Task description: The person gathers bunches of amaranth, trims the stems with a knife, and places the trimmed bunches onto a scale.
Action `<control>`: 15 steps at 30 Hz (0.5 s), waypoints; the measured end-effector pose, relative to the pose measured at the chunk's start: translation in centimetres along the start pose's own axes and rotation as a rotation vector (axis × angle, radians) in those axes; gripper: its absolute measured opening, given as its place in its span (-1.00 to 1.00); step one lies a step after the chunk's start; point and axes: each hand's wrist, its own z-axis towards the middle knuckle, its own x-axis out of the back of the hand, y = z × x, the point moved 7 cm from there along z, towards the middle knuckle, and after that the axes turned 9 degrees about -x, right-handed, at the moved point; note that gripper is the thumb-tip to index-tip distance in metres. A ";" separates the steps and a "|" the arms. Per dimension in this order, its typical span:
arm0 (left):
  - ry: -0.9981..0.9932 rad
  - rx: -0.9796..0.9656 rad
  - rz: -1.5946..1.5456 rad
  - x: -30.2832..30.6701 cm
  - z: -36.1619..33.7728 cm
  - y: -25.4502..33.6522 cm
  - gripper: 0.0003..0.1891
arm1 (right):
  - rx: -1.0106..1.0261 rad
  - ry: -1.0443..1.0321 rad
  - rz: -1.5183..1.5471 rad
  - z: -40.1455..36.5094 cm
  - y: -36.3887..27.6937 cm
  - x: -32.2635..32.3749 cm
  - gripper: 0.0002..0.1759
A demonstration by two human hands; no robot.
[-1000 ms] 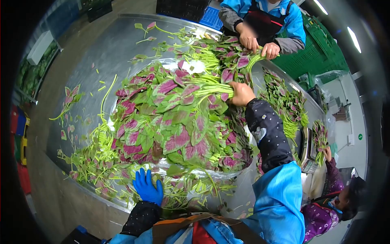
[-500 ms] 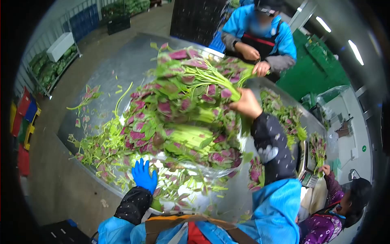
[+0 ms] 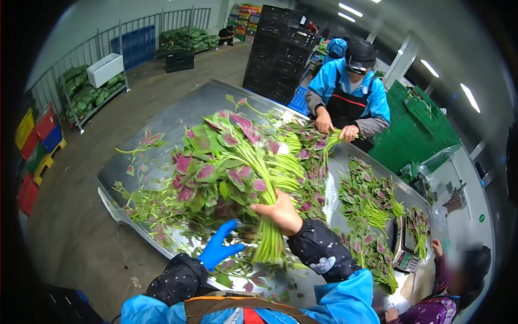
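Observation:
A large bunch of red amaranth (image 3: 226,156), green leaves with purple centres, is held up over the table by my bare right hand (image 3: 281,212), wrapped round its stems. The cut stem ends (image 3: 268,248) hang below that hand, towards me. My left hand (image 3: 221,247), in a blue glove, is just left of the stems with its fingers spread and nothing in it. Beneath the bunch lie loose leaves and stem scraps (image 3: 156,208). More amaranth (image 3: 283,170) is piled behind the bunch, partly hidden by it.
Across the metal table (image 3: 178,113), a person (image 3: 350,102) handles amaranth stems. At the right, another person (image 3: 431,302) is beside a scale (image 3: 404,259) bearing a bunch. Further bunches (image 3: 372,254) lie near the scale. Black crates (image 3: 278,54) and green crates (image 3: 418,119) stand behind.
My right hand has brought the bunch nearer and turned it so its stems point towards me. My left hand has lifted and moved right, beside the stems. The view has tilted up.

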 end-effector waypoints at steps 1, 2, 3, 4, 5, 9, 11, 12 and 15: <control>-0.023 0.034 -0.125 0.4 0.8 0.7 -0.17 | -0.026 0.004 0.027 1.0 -0.3 -2.1 -0.60; -0.047 0.065 -0.249 0.9 1.3 1.3 -0.12 | -0.035 -0.015 0.105 2.1 -0.7 -4.6 -0.60; -0.093 -0.062 -0.314 1.7 2.2 0.9 -0.08 | 0.000 0.011 0.099 3.6 -0.5 -6.6 -0.59; -0.095 0.004 -0.301 3.3 2.2 1.8 -0.12 | 0.033 0.042 0.096 5.3 -0.2 -8.9 -0.58; -0.062 0.062 -0.327 5.0 2.2 1.5 -0.18 | 0.032 0.054 0.078 6.0 -0.9 -11.6 -0.52; -0.004 0.322 -0.571 13.7 0.0 -2.0 -0.55 | -0.029 0.051 -0.065 12.0 3.4 -21.0 -0.37; -0.039 0.448 -0.790 16.9 -2.6 -4.7 -0.68 | -0.275 -0.142 0.072 13.1 7.3 -25.7 -0.29; -0.010 0.601 -0.927 18.1 -4.5 -7.0 -0.70 | -0.348 -0.229 0.097 13.9 9.6 -27.6 -0.26; 0.010 0.623 -1.467 19.4 -7.7 -8.1 -0.65 | -0.438 -0.315 -0.311 14.6 14.7 -29.3 -0.26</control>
